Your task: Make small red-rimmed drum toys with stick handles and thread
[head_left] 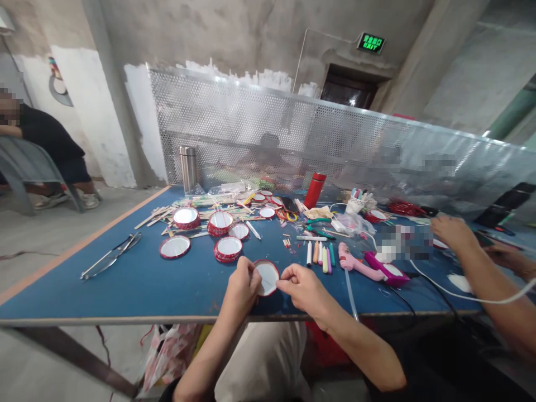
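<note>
Between my two hands, just above the near edge of the blue table, is a round white disc with a red rim [268,278]. My left hand [244,282] pinches its left edge. Thumb and fingertips of my right hand [302,287] close on its right edge. Behind it lie similar red-rimmed discs: a stack [228,248] straight beyond my left hand, a single disc [175,246] farther left, and more stacks [220,222] at the back. A white marker [253,230] rests near them.
Eyeglasses [112,255] lie at left. Several markers [321,255], a pink glue gun [358,263] and green-handled pliers [320,228] are to the right. A steel flask [188,169] and red bottle [315,190] stand behind. A co-worker's arm [473,254] reaches in at right.
</note>
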Demonstrator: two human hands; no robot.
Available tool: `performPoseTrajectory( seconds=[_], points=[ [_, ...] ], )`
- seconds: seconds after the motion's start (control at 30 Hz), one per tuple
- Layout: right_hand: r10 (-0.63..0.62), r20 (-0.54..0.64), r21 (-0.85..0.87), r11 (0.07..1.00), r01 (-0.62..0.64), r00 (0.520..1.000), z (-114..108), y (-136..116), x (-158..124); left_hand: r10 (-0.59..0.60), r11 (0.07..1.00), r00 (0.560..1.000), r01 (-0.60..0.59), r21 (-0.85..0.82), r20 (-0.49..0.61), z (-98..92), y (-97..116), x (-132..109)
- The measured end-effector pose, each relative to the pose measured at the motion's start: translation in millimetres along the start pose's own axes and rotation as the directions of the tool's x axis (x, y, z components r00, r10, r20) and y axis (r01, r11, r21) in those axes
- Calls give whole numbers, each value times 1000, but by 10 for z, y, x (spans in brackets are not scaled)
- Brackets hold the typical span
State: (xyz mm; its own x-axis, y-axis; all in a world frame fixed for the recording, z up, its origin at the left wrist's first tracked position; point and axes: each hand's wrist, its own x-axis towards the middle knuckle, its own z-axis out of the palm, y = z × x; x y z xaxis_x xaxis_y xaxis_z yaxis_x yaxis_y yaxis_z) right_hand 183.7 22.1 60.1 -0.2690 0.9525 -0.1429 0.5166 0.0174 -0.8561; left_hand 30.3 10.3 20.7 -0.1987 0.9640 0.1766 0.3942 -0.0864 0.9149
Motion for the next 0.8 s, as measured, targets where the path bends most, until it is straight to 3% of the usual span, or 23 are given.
performPoseTrajectory(
  seconds=[0.07,0.17,0.3,0.4,0.67,0.8],
  points=[
    [-18,-9,76,997,18,1000,59,59,-124,28,999,999,-29,19,17,0,-6,-4],
    [-180,-138,111,974,196,974,167,131,-267,98,993,993,-102,54,69,1,-7,-15],
    [-373,-416,-55,921,386,830,319,195,-293,197,971,972,-211,110,125,15,17,-38],
    [-422,-488,-141,902,408,764,374,210,-198,208,963,972,-224,151,114,37,35,-51],
    [-416,-448,-116,905,410,791,271,186,26,231,954,956,-259,152,179,18,12,-35],
    [-274,-457,109,927,359,846,195,213,102,281,951,931,-304,64,234,-55,3,-56]
  ],
)
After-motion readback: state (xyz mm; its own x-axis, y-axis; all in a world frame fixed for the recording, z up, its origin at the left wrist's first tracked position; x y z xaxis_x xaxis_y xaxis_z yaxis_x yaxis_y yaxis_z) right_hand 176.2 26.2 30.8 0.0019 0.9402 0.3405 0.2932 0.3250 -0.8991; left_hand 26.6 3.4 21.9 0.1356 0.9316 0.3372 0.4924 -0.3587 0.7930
